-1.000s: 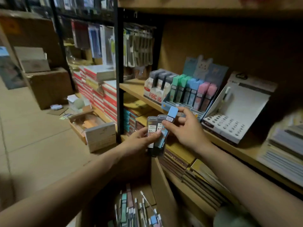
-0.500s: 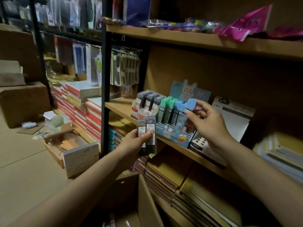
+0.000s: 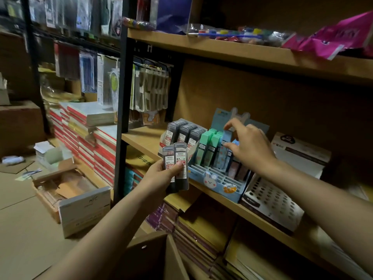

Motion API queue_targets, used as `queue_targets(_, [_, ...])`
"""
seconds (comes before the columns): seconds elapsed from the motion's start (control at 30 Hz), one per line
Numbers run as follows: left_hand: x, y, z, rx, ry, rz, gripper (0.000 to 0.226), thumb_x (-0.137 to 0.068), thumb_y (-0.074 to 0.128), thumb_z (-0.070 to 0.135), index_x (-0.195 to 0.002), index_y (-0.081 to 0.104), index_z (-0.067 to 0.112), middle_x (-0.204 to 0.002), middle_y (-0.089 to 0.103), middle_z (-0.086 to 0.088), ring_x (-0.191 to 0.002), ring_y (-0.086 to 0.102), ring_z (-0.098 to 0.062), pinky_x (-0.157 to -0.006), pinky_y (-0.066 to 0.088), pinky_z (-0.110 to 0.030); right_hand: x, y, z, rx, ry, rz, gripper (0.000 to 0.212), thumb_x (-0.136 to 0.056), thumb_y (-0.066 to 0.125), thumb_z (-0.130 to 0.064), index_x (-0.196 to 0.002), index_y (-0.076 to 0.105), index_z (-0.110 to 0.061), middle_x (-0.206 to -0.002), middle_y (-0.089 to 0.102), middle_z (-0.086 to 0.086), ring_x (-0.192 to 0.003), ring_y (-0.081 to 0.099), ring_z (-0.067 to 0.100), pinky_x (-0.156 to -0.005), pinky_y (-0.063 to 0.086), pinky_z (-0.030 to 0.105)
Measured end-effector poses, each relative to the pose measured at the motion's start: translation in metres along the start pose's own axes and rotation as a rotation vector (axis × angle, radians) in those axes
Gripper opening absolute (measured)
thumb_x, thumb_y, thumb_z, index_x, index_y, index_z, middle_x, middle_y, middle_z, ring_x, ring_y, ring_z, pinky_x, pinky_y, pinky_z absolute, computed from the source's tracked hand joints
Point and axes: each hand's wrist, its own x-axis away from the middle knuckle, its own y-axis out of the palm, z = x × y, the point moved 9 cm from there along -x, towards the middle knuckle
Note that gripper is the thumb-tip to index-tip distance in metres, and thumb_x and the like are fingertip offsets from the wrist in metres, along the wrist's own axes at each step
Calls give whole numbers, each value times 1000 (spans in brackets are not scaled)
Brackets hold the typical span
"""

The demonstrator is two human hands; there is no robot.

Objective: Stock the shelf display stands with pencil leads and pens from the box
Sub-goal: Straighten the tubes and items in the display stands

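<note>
My left hand (image 3: pixel 161 176) grips two grey pencil lead cases (image 3: pixel 176 158) upright in front of the shelf edge. My right hand (image 3: pixel 249 145) pinches a blue lead case (image 3: pixel 225 147) and holds it in the blue bunny display stand (image 3: pixel 217 181), beside the green lead cases (image 3: pixel 209 147). A white and red stand (image 3: pixel 193 147) full of grey lead cases (image 3: pixel 184 130) sits to the left of it. An open cardboard box (image 3: pixel 153 257) is at the bottom, its contents out of view.
A white pen display stand (image 3: pixel 282 190) with several empty holes sits right of the blue stand. The wooden shelf (image 3: pixel 141 138) has a black upright post (image 3: pixel 123 110) at its left. Notebook stacks (image 3: pixel 88 126) fill the lower left; open boxes (image 3: pixel 66 190) lie on the floor.
My right hand carried the blue lead case from my left hand up to the blue stand and now lowers it into a slot. The view tilted up from the box.
</note>
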Motion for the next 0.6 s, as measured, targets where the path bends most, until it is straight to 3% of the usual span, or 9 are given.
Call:
queue_targets(0.2, [-11, 0, -5, 17, -5, -10, 29, -94, 59, 19, -122, 58, 14, -110, 67, -13, -87, 67, -24, -51, 52, -23, -5, 20, 9, 26, 27, -45, 40, -83, 76, -29, -111, 48, -25, -75, 56, -2, -85, 53, 22, -90, 42, 41])
queue_targets(0.4, [-14, -2, -7, 18, -2, 1, 30, -94, 59, 20, -124, 58, 16, -110, 67, -10, -91, 66, -24, -52, 52, -22, -11, 26, 10, -27, 44, -74, 44, -79, 80, -30, -112, 50, -25, -82, 67, 0, -87, 63, 23, -94, 46, 44])
queue_targets(0.6, [-11, -3, -5, 31, -6, 0, 31, -94, 58, 19, -124, 56, 13, -110, 67, -10, -91, 66, -23, -51, 53, -24, -10, 34, 7, 115, 15, -40, 45, -78, 79, -36, -111, 52, -23, -89, 65, 0, -96, 59, 24, -93, 39, 41])
